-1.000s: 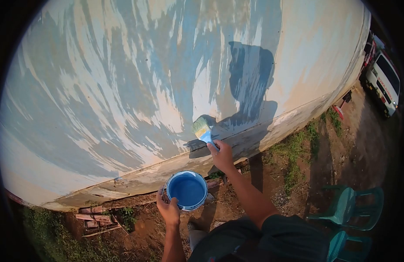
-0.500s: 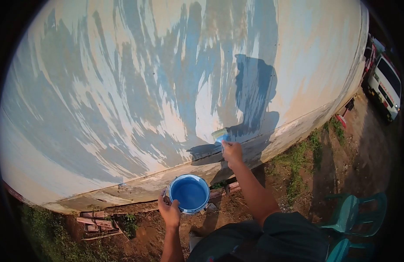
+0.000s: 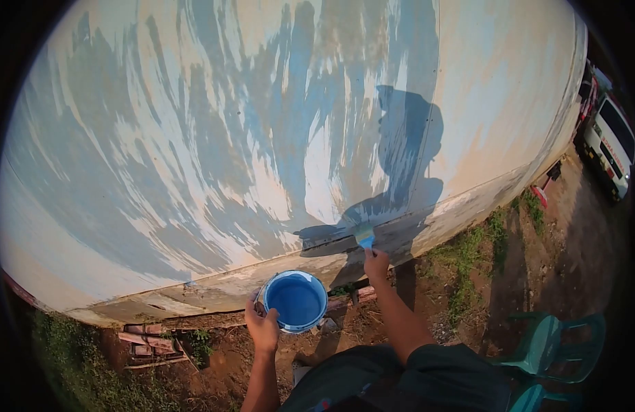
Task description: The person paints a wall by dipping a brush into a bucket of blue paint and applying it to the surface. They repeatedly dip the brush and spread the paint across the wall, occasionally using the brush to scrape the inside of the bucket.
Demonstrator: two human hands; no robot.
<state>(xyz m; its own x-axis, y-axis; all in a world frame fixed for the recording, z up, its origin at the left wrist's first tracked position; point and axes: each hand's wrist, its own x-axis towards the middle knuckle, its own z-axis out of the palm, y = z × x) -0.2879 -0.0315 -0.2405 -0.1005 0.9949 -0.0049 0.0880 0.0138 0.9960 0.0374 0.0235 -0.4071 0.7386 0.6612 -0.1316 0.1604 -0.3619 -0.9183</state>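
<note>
Gripping the brush handle, the right hand [image 3: 376, 263] is closed around the paintbrush [image 3: 363, 235] and holds it up against the low part of the wall [image 3: 194, 137], bristles at the top and pressed on the surface close to the seam where the painted face meets the bare concrete band [image 3: 214, 285] along the base. The brush handle is smeared blue and the bristles sit inside the person's own shadow [image 3: 403, 165], which falls dark across the wall just above the hand. Over on the other side, the left hand [image 3: 262, 328] is wrapped round the rim of the paint bucket [image 3: 293, 301], fingers curled over the near edge, thumb on the inside; the bucket is held level in the air, just below the concrete band and a little left of the brush, and it is well filled with blue paint. The wall itself shows long uneven streaks of blue over a pale coat. Down below lies red-brown soil [image 3: 372, 323], with a few bricks [image 3: 149, 340] at the wall's foot on the left and patches of weeds [image 3: 468, 254] on the right. Green plastic chairs [image 3: 558, 343] stand at lower right, well apart from the hands, and a white vehicle [image 3: 609, 147] is parked far off at the right edge.
</note>
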